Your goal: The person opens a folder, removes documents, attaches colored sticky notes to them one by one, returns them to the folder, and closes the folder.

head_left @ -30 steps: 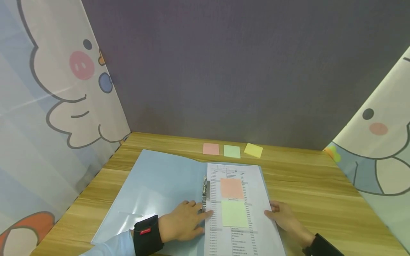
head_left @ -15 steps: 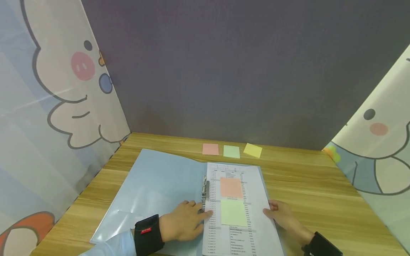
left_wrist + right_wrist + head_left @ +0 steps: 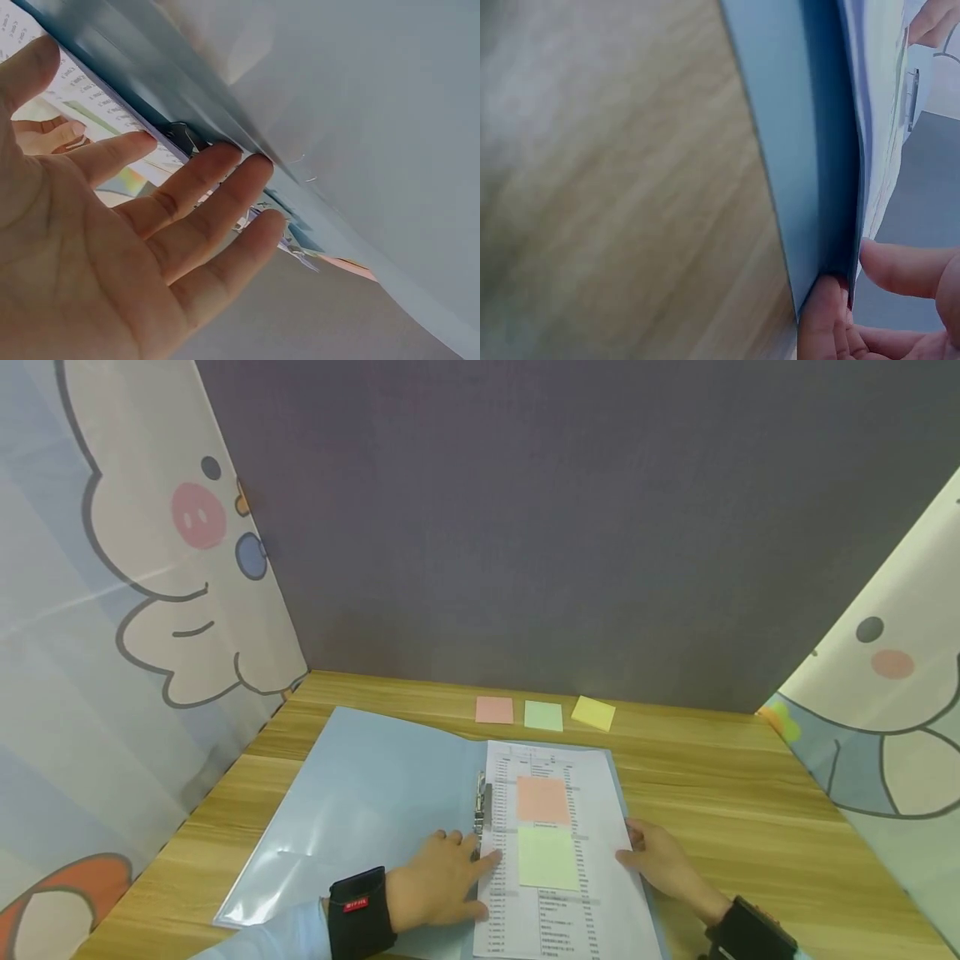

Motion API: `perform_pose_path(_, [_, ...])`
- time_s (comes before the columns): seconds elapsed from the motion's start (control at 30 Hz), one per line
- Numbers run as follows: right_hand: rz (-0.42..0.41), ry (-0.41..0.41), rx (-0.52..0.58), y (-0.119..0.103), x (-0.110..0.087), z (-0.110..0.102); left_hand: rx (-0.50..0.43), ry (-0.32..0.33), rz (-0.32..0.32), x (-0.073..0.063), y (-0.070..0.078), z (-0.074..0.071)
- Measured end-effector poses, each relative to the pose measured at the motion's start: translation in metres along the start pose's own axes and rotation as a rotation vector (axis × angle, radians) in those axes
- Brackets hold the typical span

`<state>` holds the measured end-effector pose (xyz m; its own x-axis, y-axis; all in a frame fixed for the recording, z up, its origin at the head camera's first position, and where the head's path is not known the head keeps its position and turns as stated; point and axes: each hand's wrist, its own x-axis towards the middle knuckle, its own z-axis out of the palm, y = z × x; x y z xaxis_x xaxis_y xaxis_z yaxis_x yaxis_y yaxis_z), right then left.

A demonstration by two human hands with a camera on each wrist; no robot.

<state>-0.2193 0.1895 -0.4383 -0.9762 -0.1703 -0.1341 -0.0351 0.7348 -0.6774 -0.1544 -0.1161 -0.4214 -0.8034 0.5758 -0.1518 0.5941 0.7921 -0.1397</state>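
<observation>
A light blue folder [image 3: 375,785] lies spread on the table, with a stack of printed sheets [image 3: 603,827] on its right half. Along the stack's left edge runs a metal clip [image 3: 480,810]. An orange-pink sticky note [image 3: 543,800] and a pale green sticky note [image 3: 548,858] are on the top sheet. My left hand [image 3: 435,883] rests by the clip with fingers extended, index fingertip and thumb at the left edge of the sheets. My right hand [image 3: 663,860] pinches the sheets' right edge. The right wrist view shows its thumb [image 3: 907,266] on top and fingers beneath.
Behind the folder, a pink note [image 3: 494,710], a green note [image 3: 543,716] and a yellow note [image 3: 593,712] lie on the wooden table [image 3: 750,793]. A dark grey panel [image 3: 525,527] stands at the back, with cartoon-printed curtains [image 3: 150,635] at both sides.
My left hand has shifted slightly right, its thumb now at the sheets' edge. The lower end of the sheets has moved a little left. The right hand keeps its pinch on them.
</observation>
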Motion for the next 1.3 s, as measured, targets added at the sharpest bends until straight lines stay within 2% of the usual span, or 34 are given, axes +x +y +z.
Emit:
perform_pose_path(0.23, [-0.057,0.014,-0.077,-0.002,0.004,0.001,0.019,0.003,-0.016,0.001,0.004,0.000])
perform_pose_path(0.47, [-0.265,0.064,-0.331,-0.024,0.007,0.006,0.030,-0.003,-0.030,0.004,0.006,-0.002])
perform_pose_path(0.7, [-0.496,-0.156,-0.335,-0.053,0.009,0.030,0.080,-0.022,-0.031,0.006,0.007,-0.003])
perform_pose_path(0.83, [-0.592,-0.213,-0.396,-0.058,0.013,0.037,0.096,-0.017,-0.019,0.005,0.008,-0.003])
perform_pose_path(1.07, [-0.525,-0.327,-0.419,-0.062,0.019,0.041,0.068,-0.016,-0.003,0.004,0.007,-0.003])
perform_pose_path(1.3, [-0.504,-0.360,-0.417,-0.062,0.021,0.044,0.078,-0.056,-0.008,-0.001,0.009,-0.007])
